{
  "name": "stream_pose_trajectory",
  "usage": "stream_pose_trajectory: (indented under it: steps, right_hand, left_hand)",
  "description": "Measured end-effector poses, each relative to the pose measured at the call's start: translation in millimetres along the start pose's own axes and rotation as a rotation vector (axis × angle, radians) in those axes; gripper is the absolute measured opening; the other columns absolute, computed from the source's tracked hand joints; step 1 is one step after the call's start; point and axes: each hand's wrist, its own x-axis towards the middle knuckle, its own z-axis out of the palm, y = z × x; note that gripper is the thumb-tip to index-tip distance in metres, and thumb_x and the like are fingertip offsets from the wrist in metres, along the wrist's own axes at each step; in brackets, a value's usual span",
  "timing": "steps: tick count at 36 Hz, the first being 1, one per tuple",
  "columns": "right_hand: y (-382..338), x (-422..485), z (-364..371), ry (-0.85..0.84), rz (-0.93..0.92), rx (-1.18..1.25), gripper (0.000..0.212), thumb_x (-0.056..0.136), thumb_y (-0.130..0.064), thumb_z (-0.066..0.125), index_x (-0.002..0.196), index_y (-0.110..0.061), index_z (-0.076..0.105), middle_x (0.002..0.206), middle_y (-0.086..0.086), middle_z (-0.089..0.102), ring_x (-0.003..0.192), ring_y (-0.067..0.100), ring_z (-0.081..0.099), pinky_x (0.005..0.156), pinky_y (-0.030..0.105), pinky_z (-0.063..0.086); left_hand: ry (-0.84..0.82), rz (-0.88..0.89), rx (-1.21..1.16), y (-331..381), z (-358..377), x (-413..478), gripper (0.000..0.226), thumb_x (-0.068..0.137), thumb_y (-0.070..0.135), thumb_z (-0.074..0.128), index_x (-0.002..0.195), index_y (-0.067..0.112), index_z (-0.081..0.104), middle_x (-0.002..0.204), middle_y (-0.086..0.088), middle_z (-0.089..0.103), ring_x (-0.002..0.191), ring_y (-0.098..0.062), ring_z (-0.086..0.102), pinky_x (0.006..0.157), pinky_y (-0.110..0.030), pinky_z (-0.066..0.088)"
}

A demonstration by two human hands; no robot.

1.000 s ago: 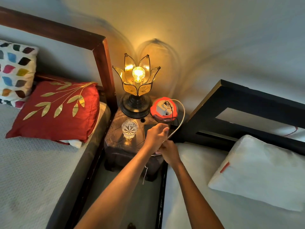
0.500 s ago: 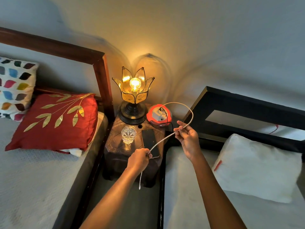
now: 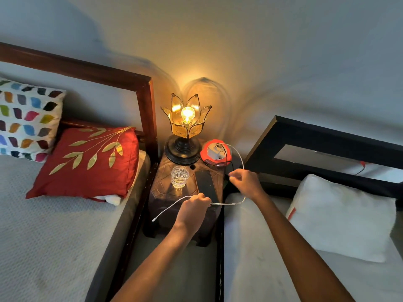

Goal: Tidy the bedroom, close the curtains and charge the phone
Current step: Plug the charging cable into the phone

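Observation:
A dark phone (image 3: 205,185) lies flat on the carved bedside table (image 3: 162,190) between two beds. A white charging cable (image 3: 229,203) runs from the plug in the red extension reel (image 3: 214,154), loops right, and passes through both hands. My right hand (image 3: 246,182) pinches the cable above the table's right edge. My left hand (image 3: 193,209) is closed around the cable near the phone's lower end. The cable's free connector end (image 3: 154,219) dangles left of my left hand, apart from the phone.
A lit flower-shaped lamp (image 3: 186,127) and a cut glass tumbler (image 3: 179,177) stand on the table. A red leaf cushion (image 3: 87,164) and a patterned pillow (image 3: 26,120) lie on the left bed, a white pillow (image 3: 342,216) on the right bed.
The hands, first together over the phone, have spread along the cable. The free end has swung out to the left, and the right hand has come back nearer the table.

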Motion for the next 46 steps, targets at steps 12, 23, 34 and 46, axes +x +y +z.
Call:
stream_pose_trajectory:
  steps: [12,23,34,46]
  right_hand:
    - [-68.2,-20.0,64.6,-0.86,0.229,0.104,0.031,0.088,-0.013,0.063,0.114,0.003,0.062,0.087,0.006,0.067,0.079,0.015,0.062,0.092,0.036,0.05]
    - [-44.7,-34.5,45.3,-0.786,0.077,0.031,0.017,0.084,0.0,0.064,0.1,-0.001,0.07,0.082,0.004,0.07,0.07,0.011,0.066,0.077,0.023,0.056]
    - [-1.9,-72.0,47.7,-0.789,0.054,-0.167,0.017,0.081,0.01,0.06,0.096,0.011,0.068,0.097,0.023,0.071,0.08,0.029,0.07,0.086,0.037,0.057]
    - [43.1,-88.5,38.7,-0.698,0.166,-0.414,0.02,0.083,0.001,0.061,0.1,0.007,0.069,0.086,0.01,0.075,0.068,0.01,0.068,0.074,0.018,0.052]
  left_hand:
    - [0.096,0.314,0.16,3.4,28.8,-48.9,0.03,0.054,0.02,0.086,0.081,0.023,0.075,0.075,0.006,0.072,0.064,-0.006,0.068,0.051,-0.016,0.053]
    - [0.243,-1.11,-1.558,-40.0,27.2,-67.5,0.026,0.095,0.02,0.052,0.1,-0.003,0.064,0.086,-0.013,0.066,0.071,-0.025,0.067,0.058,-0.027,0.058]
    - [0.317,-1.204,-1.941,-70.5,18.0,-47.1,0.03,0.097,0.0,0.036,0.121,-0.003,0.052,0.09,-0.013,0.063,0.079,-0.023,0.063,0.064,-0.03,0.054]
    - [0.277,-1.155,-1.818,-56.7,20.3,-62.6,0.02,0.097,0.009,0.045,0.105,0.001,0.061,0.089,-0.011,0.067,0.074,-0.019,0.068,0.063,-0.028,0.058]
